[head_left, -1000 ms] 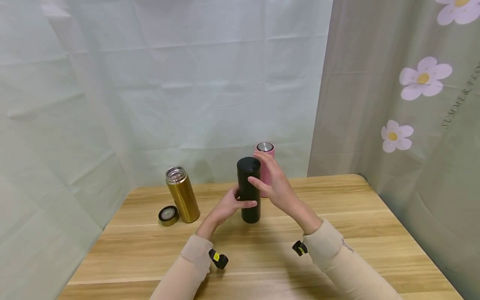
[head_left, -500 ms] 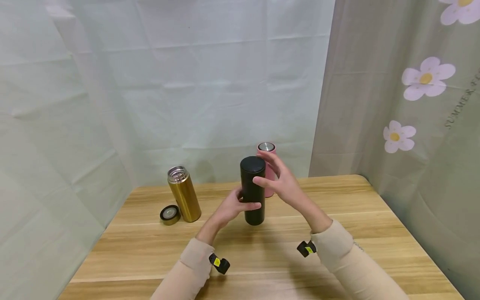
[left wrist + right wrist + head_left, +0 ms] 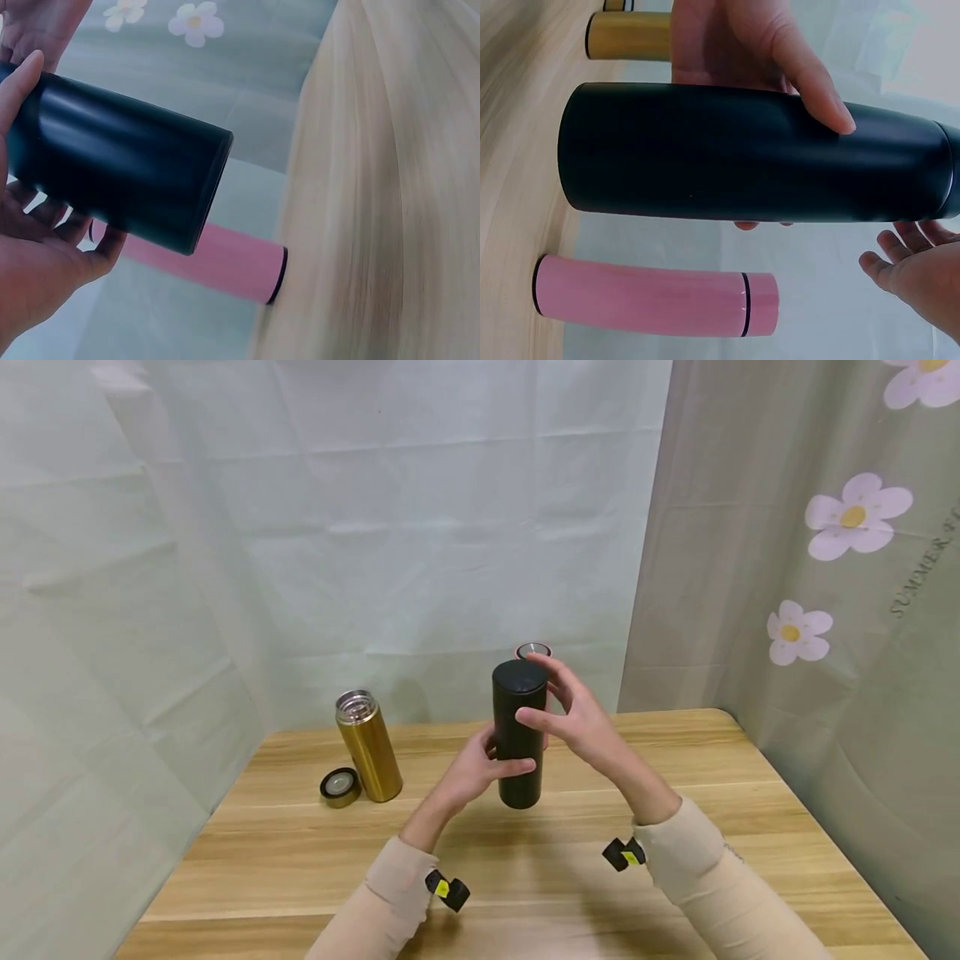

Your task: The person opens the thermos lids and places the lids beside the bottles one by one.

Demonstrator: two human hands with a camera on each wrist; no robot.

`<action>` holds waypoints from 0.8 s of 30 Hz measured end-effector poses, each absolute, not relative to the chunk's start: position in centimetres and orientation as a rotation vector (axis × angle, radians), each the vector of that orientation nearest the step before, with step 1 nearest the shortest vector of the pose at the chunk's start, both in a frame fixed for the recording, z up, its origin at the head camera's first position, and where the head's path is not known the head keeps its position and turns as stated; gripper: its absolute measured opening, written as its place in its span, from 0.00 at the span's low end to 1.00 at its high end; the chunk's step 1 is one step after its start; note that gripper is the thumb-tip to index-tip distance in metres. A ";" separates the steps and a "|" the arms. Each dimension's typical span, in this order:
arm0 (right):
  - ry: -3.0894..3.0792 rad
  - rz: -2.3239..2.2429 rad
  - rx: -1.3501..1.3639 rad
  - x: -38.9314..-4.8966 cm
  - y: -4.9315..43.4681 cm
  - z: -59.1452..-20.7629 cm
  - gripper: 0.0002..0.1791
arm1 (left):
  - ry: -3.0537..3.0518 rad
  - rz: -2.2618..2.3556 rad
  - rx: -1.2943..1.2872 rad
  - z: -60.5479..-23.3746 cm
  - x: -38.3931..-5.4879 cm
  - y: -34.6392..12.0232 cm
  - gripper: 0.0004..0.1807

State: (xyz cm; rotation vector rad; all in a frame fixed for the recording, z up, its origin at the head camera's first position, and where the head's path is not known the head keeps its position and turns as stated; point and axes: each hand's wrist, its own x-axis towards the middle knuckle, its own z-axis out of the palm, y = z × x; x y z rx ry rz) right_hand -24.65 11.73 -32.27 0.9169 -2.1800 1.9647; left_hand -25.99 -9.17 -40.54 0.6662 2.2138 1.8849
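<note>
A black thermos bottle [image 3: 517, 722] is held upright above the table by my left hand [image 3: 472, 770]. The left thumb [image 3: 829, 109] lies across its side, with the fingers [image 3: 71, 225] behind it. My right hand [image 3: 581, 727] is at the bottle's top end, its fingers spread loosely around that end. The right fingertips [image 3: 896, 244] show beside the bottle near its lid seam; firm contact is not visible. Behind stands a pink thermos bottle [image 3: 645, 296], mostly hidden in the head view.
An uncapped gold thermos bottle [image 3: 369, 752] stands on the wooden table [image 3: 285, 860] to the left. Its gold lid with a black rim [image 3: 340, 787] lies beside it. A pale curtain [image 3: 420, 543] hangs close behind the table.
My left hand has brought the black bottle to the right and slightly up toward the camera. The right hand has moved right along with it. The gold bottle and lid have stayed put.
</note>
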 end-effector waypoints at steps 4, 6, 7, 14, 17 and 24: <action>-2.208 1.966 0.890 -24.6 11.8 -32.1 0.50 | 2.219 1.881 0.679 -40.4 -26.0 -9.0 0.38; -2.218 1.963 0.879 -24.7 11.8 -32.0 0.50 | 2.221 1.880 0.673 -40.3 -26.0 -8.9 0.38; -2.221 1.962 0.876 -24.7 11.8 -32.0 0.49 | 2.222 1.879 0.670 -40.2 -26.0 -8.9 0.38; -2.226 1.940 0.892 -24.9 11.8 -31.6 0.49 | 2.222 1.872 0.676 -39.8 -25.9 -8.8 0.38; -2.228 1.944 0.895 -25.1 11.8 -31.4 0.49 | 2.214 1.875 0.689 -39.6 -26.0 -8.9 0.38; -2.212 1.936 0.895 -25.3 11.5 -31.0 0.47 | 2.226 1.868 0.682 -39.3 -26.2 -8.9 0.37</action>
